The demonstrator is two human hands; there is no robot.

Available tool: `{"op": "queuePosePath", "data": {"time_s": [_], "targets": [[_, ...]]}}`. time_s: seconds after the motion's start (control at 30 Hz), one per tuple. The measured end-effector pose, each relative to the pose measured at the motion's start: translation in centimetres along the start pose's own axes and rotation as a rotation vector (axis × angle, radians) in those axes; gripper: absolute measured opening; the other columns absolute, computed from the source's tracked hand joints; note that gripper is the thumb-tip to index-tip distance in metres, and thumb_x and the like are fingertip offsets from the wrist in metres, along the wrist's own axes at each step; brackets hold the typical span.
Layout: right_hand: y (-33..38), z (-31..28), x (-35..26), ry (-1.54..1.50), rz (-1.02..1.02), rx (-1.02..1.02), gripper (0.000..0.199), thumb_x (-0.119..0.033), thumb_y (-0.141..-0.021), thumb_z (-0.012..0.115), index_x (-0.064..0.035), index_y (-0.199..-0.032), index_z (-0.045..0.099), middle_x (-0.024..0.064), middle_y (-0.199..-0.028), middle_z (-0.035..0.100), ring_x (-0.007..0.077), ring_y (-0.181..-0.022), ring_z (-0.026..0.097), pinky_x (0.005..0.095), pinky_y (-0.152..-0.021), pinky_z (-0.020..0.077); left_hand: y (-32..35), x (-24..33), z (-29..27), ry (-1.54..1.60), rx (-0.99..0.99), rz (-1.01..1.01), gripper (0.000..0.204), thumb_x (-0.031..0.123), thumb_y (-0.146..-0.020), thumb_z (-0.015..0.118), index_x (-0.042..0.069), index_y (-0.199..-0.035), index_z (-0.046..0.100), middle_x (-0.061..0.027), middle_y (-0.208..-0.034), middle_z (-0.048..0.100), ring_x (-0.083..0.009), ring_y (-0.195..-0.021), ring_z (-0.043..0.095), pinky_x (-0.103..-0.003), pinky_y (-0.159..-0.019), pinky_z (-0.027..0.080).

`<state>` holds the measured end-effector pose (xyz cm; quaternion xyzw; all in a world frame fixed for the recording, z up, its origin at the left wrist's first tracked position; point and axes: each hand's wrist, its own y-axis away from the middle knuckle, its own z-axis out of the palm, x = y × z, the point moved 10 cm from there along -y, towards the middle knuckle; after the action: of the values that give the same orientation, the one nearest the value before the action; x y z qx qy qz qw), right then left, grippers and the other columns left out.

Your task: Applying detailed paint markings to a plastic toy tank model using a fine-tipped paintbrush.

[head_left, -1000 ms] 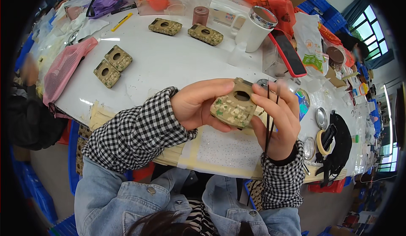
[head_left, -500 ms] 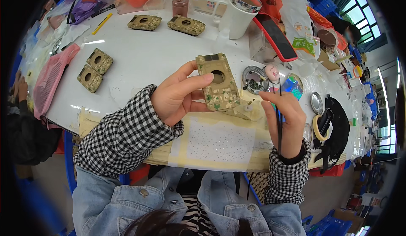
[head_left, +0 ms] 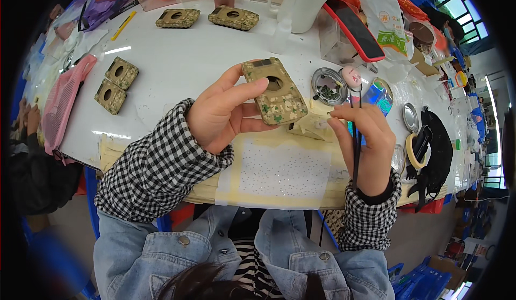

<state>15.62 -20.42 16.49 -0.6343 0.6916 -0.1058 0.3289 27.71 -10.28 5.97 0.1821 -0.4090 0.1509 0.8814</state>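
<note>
Holding a flat rectangular camouflage-patterned plate with a round hole (head_left: 274,92), the left hand (head_left: 220,114) grips it between thumb beneath and fingers along its near edge, raised above the white round worktop (head_left: 183,53) and tilted with its patterned face upward. The plate sits just beyond the left hand's fingertips and to the left of the right hand (head_left: 365,139), clear of it. The right hand is closed around a thin black tweezer-like tool (head_left: 356,139), the shaft running down through the fist and the tips rising past the index finger. Just left of the right hand's fingertips, a small cream-coloured block (head_left: 312,125) lies on the worktop; whether the fingers touch it cannot be told. Beneath both hands lies a white sheet edged with beige tape (head_left: 279,174). Beyond the right hand stands a shallow round metal dish holding small dark-green pieces (head_left: 329,85), with a small pink rounded object (head_left: 352,76) just beside it. Well left of the left hand, two square camouflage blocks with round holes (head_left: 116,84) lie side by side, touching. Far beyond the left hand, two more camouflage plates (head_left: 207,17) rest near the worktop's far edge, next to a white mug with a metal rim (head_left: 298,2). A red-edged phone (head_left: 352,26) leans to the right of the mug.
</note>
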Motion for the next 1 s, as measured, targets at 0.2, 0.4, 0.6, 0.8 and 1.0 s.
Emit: {"op": "queuePosePath", "data": {"time_s": [0.2,0.4,0.6,0.8,1.0], "targets": [[0.6,-2.7,-0.4,-0.44,0.151,0.232,0.013,0.002,-0.079,0.065,0.0004,-0.092,0.062,0.011,-0.084,0.063,0.0195,-0.077,0.058,0.0276,-0.072,0.0442,0.1,-0.3,0.5,0.065,-0.046,-0.027,0.056,0.022,-0.091,0.056,0.003,-0.133,0.026,-0.0157,-0.122,0.05,-0.0256,-0.105,0.058,-0.038,-0.086,0.053],[0.5,0.3,-1.7,-0.585,0.033,0.147,0.014,-0.001,-0.083,0.063,0.0003,-0.096,0.06,0.0111,-0.086,0.064,0.0195,-0.076,0.057,0.0288,-0.073,0.0436,0.4,-0.9,1.3,0.018,-0.067,-0.043,0.053,0.025,-0.094,0.049,0.005,-0.137,0.025,-0.0127,-0.124,0.049,-0.0225,-0.107,0.058,-0.037,-0.086,0.053],[0.5,1.6,-1.7,-0.614,0.017,0.151,0.012,-0.002,-0.083,0.063,0.0,-0.094,0.058,0.0108,-0.086,0.066,0.0213,-0.075,0.06,0.033,-0.077,0.0485,0.6,-0.9,1.8,0.016,-0.085,-0.039,0.054,0.025,-0.094,0.049,0.006,-0.138,0.024,-0.013,-0.125,0.049,-0.0226,-0.107,0.058,-0.039,-0.086,0.053],[0.5,1.7,-2.3,-0.562,-0.019,0.185,0.01,-0.002,-0.082,0.064,0.0005,-0.091,0.059,0.0115,-0.085,0.065,0.0215,-0.073,0.06,0.036,-0.078,0.0523,0.6,-1.0,1.7,0.041,-0.082,-0.034,0.054,0.024,-0.092,0.055,0.004,-0.133,0.027,-0.0153,-0.12,0.052,-0.0247,-0.107,0.057,-0.036,-0.083,0.054],[0.2,1.5,-2.3,-0.558,-0.017,0.174,0.011,0.001,-0.08,0.065,0.0008,-0.089,0.059,0.0123,-0.084,0.065,0.0226,-0.074,0.061,0.037,-0.079,0.053,0.5,-1.1,1.7,0.03,-0.071,-0.039,0.054,0.025,-0.092,0.056,0.004,-0.133,0.027,-0.0151,-0.119,0.052,-0.024,-0.106,0.058,-0.035,-0.083,0.054]]}}
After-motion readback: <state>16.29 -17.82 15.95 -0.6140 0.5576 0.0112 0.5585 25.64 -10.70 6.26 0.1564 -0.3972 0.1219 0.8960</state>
